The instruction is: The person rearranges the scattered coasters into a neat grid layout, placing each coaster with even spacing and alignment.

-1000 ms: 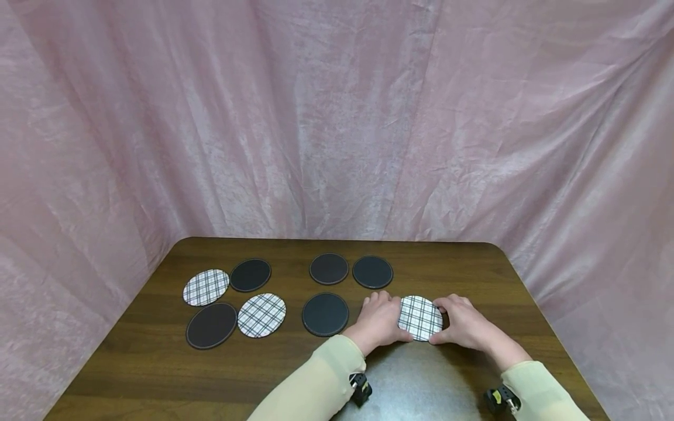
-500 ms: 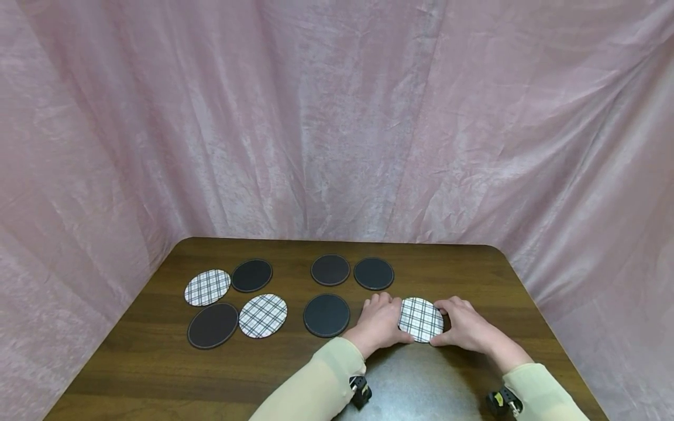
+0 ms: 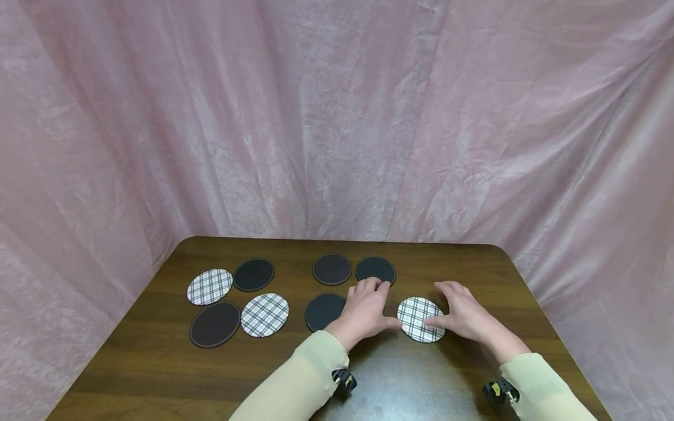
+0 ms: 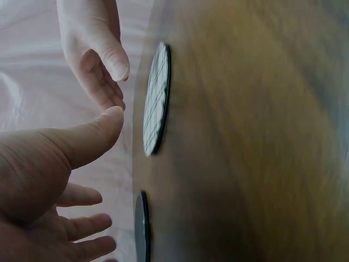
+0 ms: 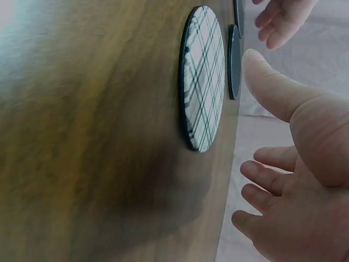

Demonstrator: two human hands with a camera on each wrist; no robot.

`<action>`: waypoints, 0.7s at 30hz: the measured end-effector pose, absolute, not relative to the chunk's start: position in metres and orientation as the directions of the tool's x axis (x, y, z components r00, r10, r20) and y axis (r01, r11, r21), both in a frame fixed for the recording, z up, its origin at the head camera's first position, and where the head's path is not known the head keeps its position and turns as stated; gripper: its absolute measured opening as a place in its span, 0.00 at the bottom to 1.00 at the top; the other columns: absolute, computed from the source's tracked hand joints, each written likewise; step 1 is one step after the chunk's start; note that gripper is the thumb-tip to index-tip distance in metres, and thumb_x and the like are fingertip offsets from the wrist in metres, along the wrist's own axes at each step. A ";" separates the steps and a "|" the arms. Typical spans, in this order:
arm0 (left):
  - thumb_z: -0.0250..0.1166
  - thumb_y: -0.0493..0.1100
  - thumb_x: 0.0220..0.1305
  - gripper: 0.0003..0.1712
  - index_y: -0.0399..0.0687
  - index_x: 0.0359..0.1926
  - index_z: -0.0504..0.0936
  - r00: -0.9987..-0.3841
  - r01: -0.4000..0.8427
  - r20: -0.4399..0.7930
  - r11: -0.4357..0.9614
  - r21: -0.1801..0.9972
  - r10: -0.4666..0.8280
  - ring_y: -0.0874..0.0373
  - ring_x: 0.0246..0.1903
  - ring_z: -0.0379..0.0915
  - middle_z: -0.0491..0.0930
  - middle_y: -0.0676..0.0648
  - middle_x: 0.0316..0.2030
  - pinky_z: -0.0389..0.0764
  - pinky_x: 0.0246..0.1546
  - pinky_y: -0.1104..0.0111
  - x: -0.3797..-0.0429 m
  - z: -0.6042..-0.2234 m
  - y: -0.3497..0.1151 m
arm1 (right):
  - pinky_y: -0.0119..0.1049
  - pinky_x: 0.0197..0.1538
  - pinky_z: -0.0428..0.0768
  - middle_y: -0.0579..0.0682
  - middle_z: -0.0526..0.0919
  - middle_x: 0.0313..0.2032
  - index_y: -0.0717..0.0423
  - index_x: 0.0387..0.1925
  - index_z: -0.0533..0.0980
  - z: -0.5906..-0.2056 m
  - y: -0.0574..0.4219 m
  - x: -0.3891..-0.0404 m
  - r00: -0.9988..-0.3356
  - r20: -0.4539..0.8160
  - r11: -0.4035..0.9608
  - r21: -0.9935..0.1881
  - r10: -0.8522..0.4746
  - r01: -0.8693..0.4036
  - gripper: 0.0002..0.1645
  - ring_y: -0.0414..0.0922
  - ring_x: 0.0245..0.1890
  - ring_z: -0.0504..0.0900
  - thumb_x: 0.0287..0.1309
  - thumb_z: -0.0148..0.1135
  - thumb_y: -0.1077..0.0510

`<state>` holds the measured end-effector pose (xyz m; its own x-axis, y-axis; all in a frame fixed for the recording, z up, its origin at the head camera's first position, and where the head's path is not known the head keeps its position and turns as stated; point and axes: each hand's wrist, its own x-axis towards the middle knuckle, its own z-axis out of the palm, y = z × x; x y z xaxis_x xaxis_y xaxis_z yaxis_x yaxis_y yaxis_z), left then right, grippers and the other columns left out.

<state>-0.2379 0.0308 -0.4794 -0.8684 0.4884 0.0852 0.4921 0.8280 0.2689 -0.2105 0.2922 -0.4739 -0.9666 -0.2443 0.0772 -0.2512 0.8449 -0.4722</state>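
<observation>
**L hand (image 3: 362, 311) & R hand (image 3: 467, 314) spread at plaid disc (image 3: 418, 313)**

On my head feed that disc lies flat, pattern up, on the tabletop (image 3: 158, 362), closer to R edge than L. L hand hovers just off its L rim, fingers apart, partly hiding a dark disc (image 3: 320, 311). R hand's thumb hangs over its R side; I see a gap via R wrist cam. Two dark discs (image 3: 332, 269) sit nr far edge, four more discs (image 3: 215, 324) nr L edge.
</observation>
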 end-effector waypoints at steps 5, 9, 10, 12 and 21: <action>0.81 0.68 0.63 0.55 0.44 0.80 0.73 -0.892 0.446 0.074 0.842 0.304 0.445 0.38 0.81 0.58 0.66 0.36 0.80 0.61 0.77 0.38 -0.251 -0.476 0.020 | 0.73 0.70 0.69 0.78 0.68 0.74 0.75 0.77 0.65 -0.470 0.284 -0.222 -0.966 0.047 0.841 -0.483 -0.255 -0.245 0.62 0.76 0.75 0.64 0.58 0.86 0.41; 0.80 0.66 0.64 0.56 0.44 0.82 0.69 -0.907 0.408 0.043 0.848 0.338 0.419 0.35 0.84 0.51 0.61 0.35 0.83 0.54 0.79 0.35 -0.264 -0.474 0.013 | 0.73 0.72 0.67 0.78 0.67 0.74 0.76 0.77 0.65 -0.467 0.279 -0.233 -0.961 0.055 0.838 -0.478 -0.271 -0.264 0.62 0.76 0.76 0.64 0.58 0.86 0.42; 0.80 0.66 0.64 0.56 0.44 0.82 0.69 -0.908 0.404 0.039 0.848 0.344 0.417 0.34 0.84 0.50 0.61 0.35 0.83 0.53 0.79 0.35 -0.267 -0.474 0.011 | 0.73 0.72 0.67 0.78 0.67 0.74 0.76 0.77 0.64 -0.467 0.279 -0.236 -0.960 0.060 0.839 -0.472 -0.275 -0.270 0.62 0.76 0.76 0.64 0.58 0.86 0.42; 0.80 0.66 0.65 0.57 0.44 0.83 0.68 -0.910 0.396 0.026 0.851 0.346 0.413 0.34 0.84 0.48 0.59 0.35 0.84 0.52 0.80 0.34 -0.274 -0.475 0.008 | 0.72 0.73 0.66 0.78 0.67 0.74 0.77 0.77 0.64 -0.465 0.276 -0.241 -0.958 0.061 0.841 -0.464 -0.281 -0.276 0.63 0.77 0.76 0.64 0.58 0.86 0.42; 0.80 0.65 0.65 0.57 0.42 0.83 0.68 -0.921 0.371 0.019 0.864 0.340 0.388 0.34 0.84 0.50 0.61 0.35 0.83 0.51 0.79 0.33 -0.299 -0.478 -0.003 | 0.71 0.76 0.63 0.77 0.63 0.78 0.76 0.80 0.60 -0.468 0.266 -0.266 -0.957 0.001 0.849 -0.460 -0.291 -0.259 0.65 0.75 0.78 0.61 0.60 0.84 0.41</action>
